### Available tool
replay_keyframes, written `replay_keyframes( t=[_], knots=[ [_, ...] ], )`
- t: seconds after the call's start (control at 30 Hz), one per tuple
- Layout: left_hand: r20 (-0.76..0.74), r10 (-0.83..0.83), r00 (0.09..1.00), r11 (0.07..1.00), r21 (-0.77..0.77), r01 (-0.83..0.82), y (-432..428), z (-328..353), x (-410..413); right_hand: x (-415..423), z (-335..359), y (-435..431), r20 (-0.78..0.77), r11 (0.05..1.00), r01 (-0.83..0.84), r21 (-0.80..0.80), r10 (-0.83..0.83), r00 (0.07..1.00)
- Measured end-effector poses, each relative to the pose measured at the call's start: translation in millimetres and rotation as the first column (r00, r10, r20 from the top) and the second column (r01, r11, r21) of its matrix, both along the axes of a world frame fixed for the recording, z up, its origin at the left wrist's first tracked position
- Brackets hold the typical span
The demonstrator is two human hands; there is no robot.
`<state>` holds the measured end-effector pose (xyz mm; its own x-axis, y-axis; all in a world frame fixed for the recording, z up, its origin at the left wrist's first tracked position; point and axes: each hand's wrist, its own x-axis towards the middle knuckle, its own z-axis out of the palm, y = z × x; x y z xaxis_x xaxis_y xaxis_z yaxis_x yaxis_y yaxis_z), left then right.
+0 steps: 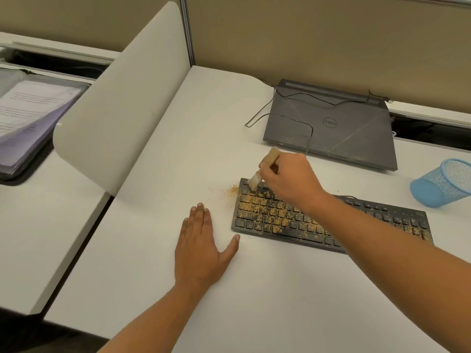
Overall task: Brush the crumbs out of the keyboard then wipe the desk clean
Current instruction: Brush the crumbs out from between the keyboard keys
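**Head view: brush on keyboard's top-left corner, most crumbs not yet cleared**

Right grip is closed round the brush. The wooden handle sticks up out of the fist and the pale bristles are down on the top-left keys of the keyboard. Left grip is open, palm flat on the bench just beside the keyboard's left end, holding nothing. Can't tell whether the thumb touches the front-left corner.

Keyboard lies angled on the bench, nearer than the closed laptop. Crumbs are thick over the left half of the keys, with a thinner scatter at the far-right end. The forearm hides part of the middle. A small crumb patch sits on the bench just off the top-left corner.

Doing the step well, my read:
- Short strokes along the rows, one direction, toward the left edge, so everything lands in that one patch.
- Bristle tips into the gaps between keys, not just over the caps.
- Light pressure, so nothing flicks toward the laptop.
- Left grip could pin the keyboard frame against sliding.
- Back row to front, then the right end.
- No cloth in view for the wipe.

Writing:
- Dell logo on the laptop lid reads upside down from here.
- Key legends are too small to read.
- Printed sheets on the neighbouring bench are illegible.
- Blue mesh pen cup lies on its side at right, no label visible.
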<state>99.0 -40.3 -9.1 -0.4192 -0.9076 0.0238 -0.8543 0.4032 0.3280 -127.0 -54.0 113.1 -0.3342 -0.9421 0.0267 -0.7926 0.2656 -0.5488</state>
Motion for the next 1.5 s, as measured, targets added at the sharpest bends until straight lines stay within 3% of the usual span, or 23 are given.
replay_keyframes(
  t=[0.13, 0.23, 0.33, 0.4, 0.53, 0.67, 0.8, 0.93, 1.07, 1.13, 1.23, 1.33, 1.43, 1.5],
  knots=[
    [-0.007, 0.002, 1.000, 1.000, 0.003, -0.002, 0.5, 1.0, -0.2, 13.9, -8.1, 10.7, 0.033, 0.999, 0.009, 0.049, -0.011, 0.999],
    [-0.021, 0.008, 1.000, 1.000, 0.006, -0.007, 1.0, 1.8, -0.4, 12.1, -9.8, 14.2, 0.061, 0.999, 0.037, -0.026, -0.035, 0.998],
    [-0.021, 0.006, 1.000, 1.000, 0.007, -0.006, 0.9, 1.4, -0.1, 12.8, -7.9, 18.8, -0.036, 0.994, -0.101, 0.038, 0.103, 0.994],
    [-0.025, 0.006, 1.000, 1.000, 0.009, -0.006, 1.1, 1.9, -0.4, 15.6, -9.3, 19.1, -0.015, 0.983, -0.171, 0.067, 0.173, 0.985],
    [-0.030, 0.009, 0.999, 1.000, 0.005, -0.008, 1.8, 1.9, -0.1, 12.9, -9.2, 15.8, 0.014, 0.996, -0.079, -0.050, 0.080, 0.997],
    [-0.025, 0.012, 1.000, 1.000, -0.002, -0.012, 2.0, 0.9, -0.4, 17.8, -9.6, 16.0, 0.001, 0.981, -0.188, 0.040, 0.188, 0.982],
    [-0.024, 0.010, 1.000, 1.000, -0.007, -0.010, 1.8, 1.0, -0.8, 14.3, -9.2, 10.3, -0.033, 0.991, -0.134, -0.030, 0.133, 0.991],
    [-0.023, 0.010, 1.000, 1.000, -0.009, -0.011, 2.0, 0.4, 0.1, 17.4, -9.9, 10.5, -0.029, 0.965, -0.243, 0.099, 0.247, 0.969],
    [-0.031, 0.015, 0.999, 1.000, -0.013, -0.015, 2.0, 0.4, -0.3, 13.5, -10.3, 8.0, 0.014, 0.988, -0.154, 0.001, 0.154, 0.988],
    [-0.030, 0.015, 0.999, 1.000, -0.014, -0.016, 1.8, -0.1, -0.2, 13.9, -10.7, 9.2, -0.020, 0.986, -0.158, 0.044, 0.159, 0.987],
    [-0.022, 0.013, 1.000, 1.000, -0.010, -0.013, 2.0, -0.6, 0.4, 20.3, -11.9, 10.6, 0.048, 0.975, -0.218, 0.049, 0.216, 0.975],
    [-0.021, 0.012, 1.000, 1.000, -0.018, -0.013, 2.2, -1.1, 0.3, 16.8, -9.7, 10.7, 0.051, 0.988, -0.150, -0.029, 0.152, 0.987],
    [-0.020, 0.013, 1.000, 1.000, -0.026, -0.013, 2.3, -1.5, 0.4, 12.0, -13.9, 12.0, -0.011, 0.992, -0.124, 0.019, 0.124, 0.992],
    [-0.020, 0.011, 1.000, 1.000, -0.024, -0.012, 2.5, -1.0, 0.4, 10.3, -17.6, 10.0, 0.047, 0.995, -0.099, 0.033, 0.097, 0.994]
  ],
)
